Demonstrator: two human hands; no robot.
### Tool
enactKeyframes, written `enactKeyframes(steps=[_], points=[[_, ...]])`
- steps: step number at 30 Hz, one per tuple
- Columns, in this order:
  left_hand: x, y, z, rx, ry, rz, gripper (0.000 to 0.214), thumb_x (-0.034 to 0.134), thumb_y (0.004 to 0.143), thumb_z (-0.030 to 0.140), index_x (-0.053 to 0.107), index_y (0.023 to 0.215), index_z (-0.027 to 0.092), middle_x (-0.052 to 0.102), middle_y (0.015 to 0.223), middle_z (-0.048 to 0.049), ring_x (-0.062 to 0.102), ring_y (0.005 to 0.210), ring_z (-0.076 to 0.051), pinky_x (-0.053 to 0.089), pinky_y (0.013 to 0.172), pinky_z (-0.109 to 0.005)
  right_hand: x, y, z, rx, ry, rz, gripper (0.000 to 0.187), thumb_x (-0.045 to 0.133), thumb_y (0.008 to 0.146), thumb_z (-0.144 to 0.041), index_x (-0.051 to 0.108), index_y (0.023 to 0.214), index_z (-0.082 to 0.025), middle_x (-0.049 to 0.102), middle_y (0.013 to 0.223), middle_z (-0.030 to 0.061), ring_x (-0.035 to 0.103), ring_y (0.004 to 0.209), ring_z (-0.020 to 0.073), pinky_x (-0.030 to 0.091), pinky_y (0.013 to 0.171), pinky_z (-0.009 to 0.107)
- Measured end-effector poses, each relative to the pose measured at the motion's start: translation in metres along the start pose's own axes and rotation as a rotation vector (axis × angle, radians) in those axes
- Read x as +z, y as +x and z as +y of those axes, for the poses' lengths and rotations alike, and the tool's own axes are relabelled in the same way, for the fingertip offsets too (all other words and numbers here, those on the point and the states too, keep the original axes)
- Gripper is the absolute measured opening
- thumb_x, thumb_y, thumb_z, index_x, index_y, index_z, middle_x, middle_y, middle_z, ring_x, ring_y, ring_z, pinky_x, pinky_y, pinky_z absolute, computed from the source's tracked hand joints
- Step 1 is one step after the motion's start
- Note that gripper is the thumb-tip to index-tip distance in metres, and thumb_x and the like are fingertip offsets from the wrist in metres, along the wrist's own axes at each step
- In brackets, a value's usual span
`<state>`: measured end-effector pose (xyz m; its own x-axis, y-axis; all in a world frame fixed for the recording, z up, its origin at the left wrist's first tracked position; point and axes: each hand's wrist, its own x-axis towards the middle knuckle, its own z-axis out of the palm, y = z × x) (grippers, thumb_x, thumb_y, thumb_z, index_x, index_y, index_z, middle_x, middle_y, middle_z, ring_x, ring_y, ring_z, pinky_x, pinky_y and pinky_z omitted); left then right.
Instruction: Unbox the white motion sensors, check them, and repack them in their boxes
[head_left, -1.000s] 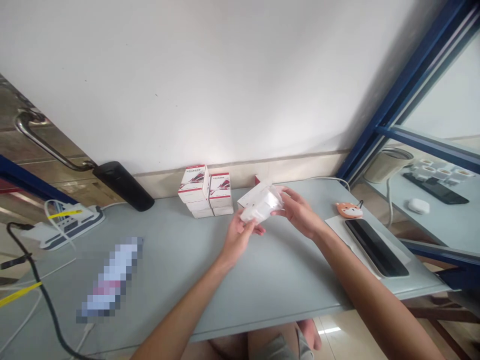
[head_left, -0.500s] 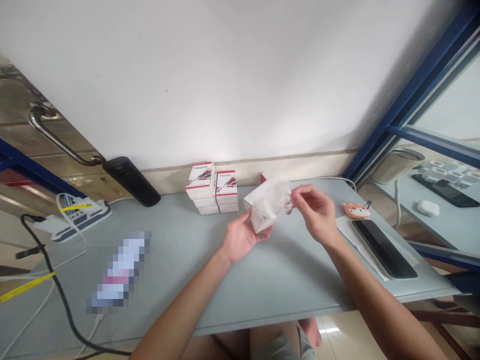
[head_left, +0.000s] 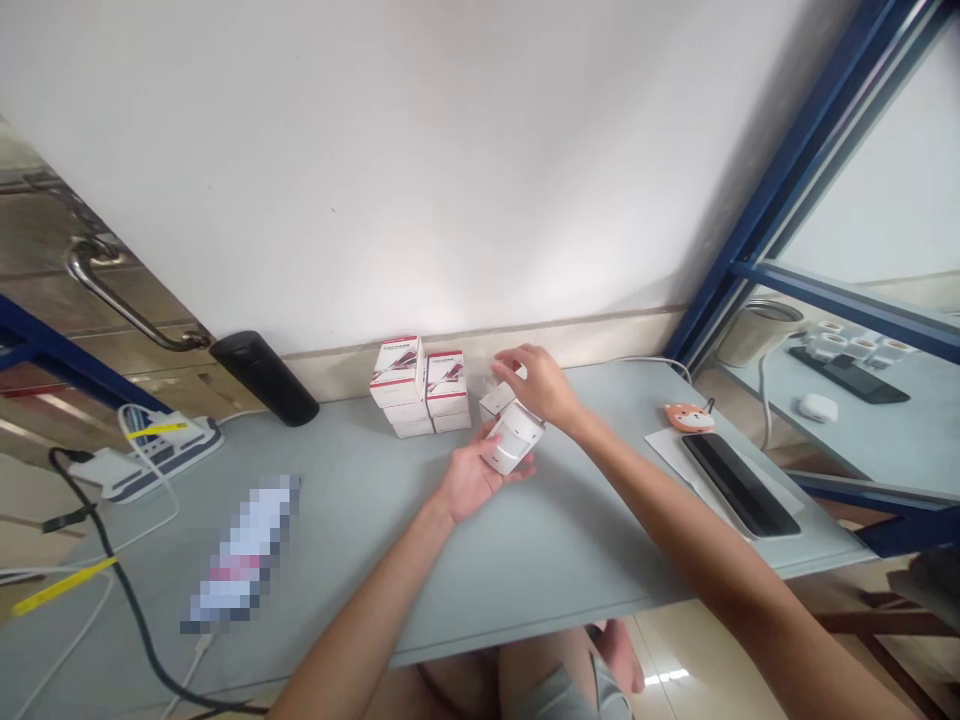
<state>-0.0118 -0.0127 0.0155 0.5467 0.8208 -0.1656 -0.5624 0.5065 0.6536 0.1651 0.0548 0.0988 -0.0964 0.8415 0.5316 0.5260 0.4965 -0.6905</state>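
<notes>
My left hand (head_left: 476, 478) lies palm up with its fingers curled around a white plastic device (head_left: 514, 438). The device no longer shows clear wrap on it. My right hand (head_left: 538, 386) is above and behind it, its fingertips pinched on a scrap of clear plastic film (head_left: 501, 369). Just below those fingers, a small white box (head_left: 496, 401) lies on the pale grey table (head_left: 480, 570). Left of that box stands a stack of white and red product boxes (head_left: 418, 397).
A black cylinder (head_left: 264, 378) lies at the table's back edge. A blurred packet (head_left: 241, 553) and a power strip (head_left: 161, 457) with cables sit left. On the right are a fox-shaped orange item (head_left: 688, 417) and a black phone (head_left: 739, 485) on white paper.
The clear film has come away from the white device into my right hand, which has moved up and left. The device now sits lower in my left hand.
</notes>
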Motion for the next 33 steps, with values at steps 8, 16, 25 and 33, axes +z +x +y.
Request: enactKeyframes(steps=[8, 16, 25, 33], points=[[0.006, 0.002, 0.004, 0.061, -0.094, 0.108, 0.035, 0.069, 0.095, 0.034, 0.067, 0.126, 0.018, 0.075, 0.125, -0.0127, 0.076, 0.108, -0.031, 0.052, 0.110, -0.054, -0.026, -0.026, 0.028, 0.299, 0.428, -0.074, 0.067, 0.044, 0.098, -0.078, 0.079, 0.106, -0.022, 0.061, 0.078, 0.0015, 0.054, 0.071, 0.0172, 0.046, 0.071, 0.032], [0.022, -0.003, 0.008, 0.042, -0.076, 0.022, 0.048, 0.055, 0.103, 0.049, 0.064, 0.139, 0.019, 0.067, 0.145, -0.0126, 0.069, 0.126, -0.036, 0.047, 0.114, -0.052, -0.011, -0.040, 0.039, 0.479, 0.689, -0.252, 0.055, 0.062, 0.091, -0.075, 0.076, 0.096, -0.022, 0.044, 0.063, -0.0053, 0.040, 0.064, 0.0140, 0.037, 0.066, 0.029], [0.027, 0.000, -0.001, 0.072, 0.047, 0.030, 0.038, 0.056, 0.101, 0.042, 0.055, 0.134, 0.025, 0.075, 0.116, -0.0130, 0.070, 0.087, -0.024, 0.047, 0.072, -0.035, -0.015, -0.035, 0.046, 0.517, 0.801, -0.101, 0.058, 0.071, 0.080, -0.081, 0.067, 0.080, -0.023, 0.038, 0.063, -0.0050, 0.033, 0.059, 0.0133, 0.035, 0.058, 0.029], [0.025, 0.002, -0.012, -0.054, 0.200, -0.024, 0.043, 0.055, 0.097, 0.044, 0.039, 0.133, 0.026, 0.074, 0.102, -0.0120, 0.063, 0.068, -0.019, 0.039, 0.062, -0.029, -0.063, -0.014, 0.081, 0.569, 0.980, 0.312, 0.048, 0.091, 0.071, -0.065, 0.067, 0.081, -0.025, 0.047, 0.069, -0.0054, 0.034, 0.055, 0.0081, 0.033, 0.046, 0.024]])
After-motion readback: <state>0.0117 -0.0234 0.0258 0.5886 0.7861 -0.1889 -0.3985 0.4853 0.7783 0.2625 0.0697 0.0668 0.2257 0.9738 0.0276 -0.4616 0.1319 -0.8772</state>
